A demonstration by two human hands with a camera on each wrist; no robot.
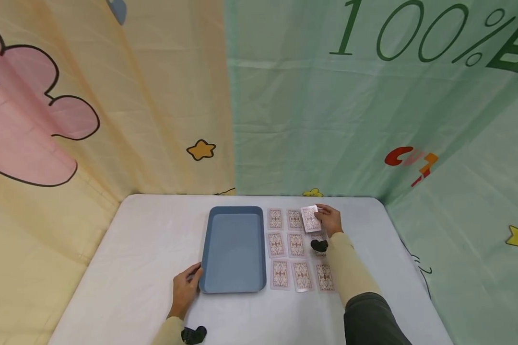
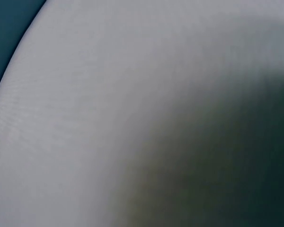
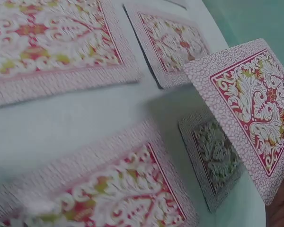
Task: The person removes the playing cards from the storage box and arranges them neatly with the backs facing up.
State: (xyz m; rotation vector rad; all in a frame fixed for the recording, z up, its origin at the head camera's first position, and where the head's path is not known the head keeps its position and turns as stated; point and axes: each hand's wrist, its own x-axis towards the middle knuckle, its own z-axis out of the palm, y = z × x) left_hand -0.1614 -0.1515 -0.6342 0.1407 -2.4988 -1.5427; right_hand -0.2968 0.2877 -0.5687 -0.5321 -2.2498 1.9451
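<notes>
We've got cream long sleeves on both arms, black wrist cams (image 1: 320, 245) strapped on, dark-grey upper sleeve at right.

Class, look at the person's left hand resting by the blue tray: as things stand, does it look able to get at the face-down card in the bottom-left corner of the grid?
Probably yes: the left hand touches the blue tray's near corner, so it would reach past that corner to the card; nothing else intervenes.

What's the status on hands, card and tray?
Right hand pinches a face-down card, lifted at the grid's far right corner. Left hand rests at the blue tray, near corner. Tray holds nothing; nothing blocks it.
</notes>
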